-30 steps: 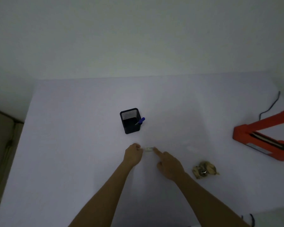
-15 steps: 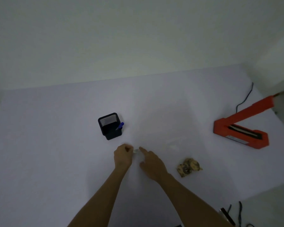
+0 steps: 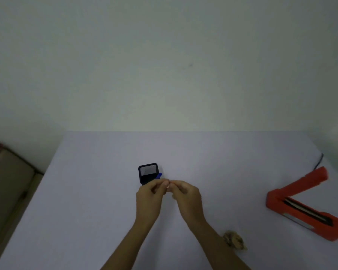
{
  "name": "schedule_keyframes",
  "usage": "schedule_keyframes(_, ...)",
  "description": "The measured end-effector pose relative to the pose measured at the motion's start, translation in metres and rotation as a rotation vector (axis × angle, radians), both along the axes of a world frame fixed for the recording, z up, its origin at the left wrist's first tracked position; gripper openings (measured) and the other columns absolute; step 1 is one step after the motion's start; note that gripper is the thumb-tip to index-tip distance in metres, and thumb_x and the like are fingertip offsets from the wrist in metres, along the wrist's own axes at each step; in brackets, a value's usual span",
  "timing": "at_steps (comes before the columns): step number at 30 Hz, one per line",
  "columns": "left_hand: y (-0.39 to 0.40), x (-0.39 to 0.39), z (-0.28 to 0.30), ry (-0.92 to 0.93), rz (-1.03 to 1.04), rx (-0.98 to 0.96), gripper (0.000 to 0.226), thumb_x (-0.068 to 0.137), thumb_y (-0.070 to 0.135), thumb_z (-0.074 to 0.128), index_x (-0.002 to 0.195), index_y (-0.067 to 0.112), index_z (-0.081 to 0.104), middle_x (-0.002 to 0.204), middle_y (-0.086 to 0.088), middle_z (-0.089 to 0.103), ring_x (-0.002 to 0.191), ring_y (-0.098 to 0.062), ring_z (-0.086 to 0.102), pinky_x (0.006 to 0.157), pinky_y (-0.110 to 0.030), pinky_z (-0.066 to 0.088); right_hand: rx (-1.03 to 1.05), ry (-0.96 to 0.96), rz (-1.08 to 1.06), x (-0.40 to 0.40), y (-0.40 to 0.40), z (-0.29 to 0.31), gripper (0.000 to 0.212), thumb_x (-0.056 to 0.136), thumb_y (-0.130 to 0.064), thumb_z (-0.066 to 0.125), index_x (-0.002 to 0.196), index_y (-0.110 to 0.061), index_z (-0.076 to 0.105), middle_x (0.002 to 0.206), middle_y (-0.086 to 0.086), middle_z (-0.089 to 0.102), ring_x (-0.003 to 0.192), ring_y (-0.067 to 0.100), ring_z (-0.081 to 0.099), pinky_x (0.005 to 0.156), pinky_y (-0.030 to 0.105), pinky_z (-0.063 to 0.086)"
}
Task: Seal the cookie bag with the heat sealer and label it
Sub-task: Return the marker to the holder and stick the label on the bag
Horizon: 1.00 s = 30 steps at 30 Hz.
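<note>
Both hands are being held together above the middle of the bench [image 3: 98,201], fingertips meeting. The left hand [image 3: 149,197] is being kept curled, thumb and forefinger pinched toward the right hand [image 3: 186,195], which is being curled the same way. Something small and pale, likely the label [image 3: 168,184], is being pinched between the two sets of fingertips; it is too small and blurred to be told for certain. So each grip is being closed on that small piece.

A black mesh pen holder [image 3: 148,172] is standing just behind the hands, at 12 o'clock from them, partly covered by the left fingers. A blue pen [image 3: 159,175] is leaning out of its right edge.

The cookie bag [image 3: 235,240] is lying on the bench at 5 o'clock from the hands, just beside the right forearm, crumpled, well apart from the fingers.

The orange heat sealer [image 3: 304,209] is sitting at 3 o'clock, near the right edge of the bench, its arm being held raised. A dark cord [image 3: 319,161] is trailing off behind it.
</note>
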<state>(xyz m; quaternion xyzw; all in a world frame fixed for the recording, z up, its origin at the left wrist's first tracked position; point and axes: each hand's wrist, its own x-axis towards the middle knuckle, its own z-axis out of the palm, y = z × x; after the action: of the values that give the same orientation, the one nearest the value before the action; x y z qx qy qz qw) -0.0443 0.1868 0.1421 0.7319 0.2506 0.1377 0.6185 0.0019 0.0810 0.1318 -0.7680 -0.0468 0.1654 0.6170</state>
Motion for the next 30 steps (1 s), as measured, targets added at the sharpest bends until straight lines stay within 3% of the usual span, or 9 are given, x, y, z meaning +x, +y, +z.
schedule_keyframes(7,-0.001,-0.016,0.029,-0.073,0.006,-0.155,0.014,0.087,0.011,0.064,0.097,0.011,0.075,0.086,-0.003,0.076,0.083,-0.016,0.072,0.077,-0.025,0.059,0.136,-0.019,0.094,-0.013,-0.012,0.044,0.013,0.089,-0.023,0.066,0.091,-0.032,0.074,0.087,-0.006,0.076,0.086,0.009,0.071,0.082,0.032,0.058)
schedule_keyframes(13,-0.011,-0.025,0.041,-0.090,0.012,-0.172,0.013,0.086,0.015,0.066,0.095,0.010,0.074,0.085,-0.007,0.076,0.084,-0.020,0.073,0.082,-0.034,0.059,0.085,-0.101,0.136,-0.022,-0.024,0.059,0.024,0.090,-0.022,0.063,0.087,-0.045,0.071,0.087,-0.012,0.076,0.088,0.005,0.070,0.083,0.031,0.058)
schedule_keyframes(17,-0.017,-0.028,0.045,-0.088,0.028,-0.175,0.014,0.085,0.021,0.068,0.092,0.011,0.074,0.082,-0.006,0.076,0.082,-0.019,0.073,0.083,-0.036,0.058,0.033,-0.144,0.145,-0.028,-0.030,0.063,0.025,0.094,-0.022,0.058,0.089,-0.042,0.072,0.086,-0.013,0.075,0.086,0.003,0.069,0.082,0.030,0.058)
schedule_keyframes(20,-0.018,-0.030,0.047,-0.091,0.017,-0.184,0.014,0.085,0.021,0.069,0.093,0.010,0.074,0.083,-0.007,0.076,0.083,-0.020,0.073,0.084,-0.037,0.058,0.006,-0.159,0.133,-0.031,-0.031,0.065,0.020,0.094,-0.022,0.057,0.100,-0.028,0.075,0.089,-0.010,0.076,0.086,0.003,0.069,0.082,0.030,0.058)
schedule_keyframes(25,-0.016,-0.033,0.052,-0.107,-0.011,-0.202,0.015,0.085,0.018,0.068,0.094,0.008,0.074,0.083,-0.009,0.076,0.084,-0.022,0.073,0.082,-0.032,0.059,0.030,-0.177,0.132,-0.035,-0.031,0.072,0.030,0.093,-0.019,0.059,0.083,-0.046,0.071,0.082,-0.016,0.075,0.082,0.003,0.070,0.079,0.027,0.058)
schedule_keyframes(30,-0.014,-0.035,0.051,-0.105,-0.009,-0.205,0.014,0.086,0.017,0.067,0.094,0.008,0.073,0.083,-0.009,0.076,0.083,-0.022,0.073,0.079,-0.029,0.059,0.020,-0.165,0.129,-0.037,-0.028,0.072,0.033,0.092,-0.019,0.059,0.076,-0.045,0.070,0.079,-0.016,0.075,0.080,0.004,0.070,0.079,0.031,0.059)
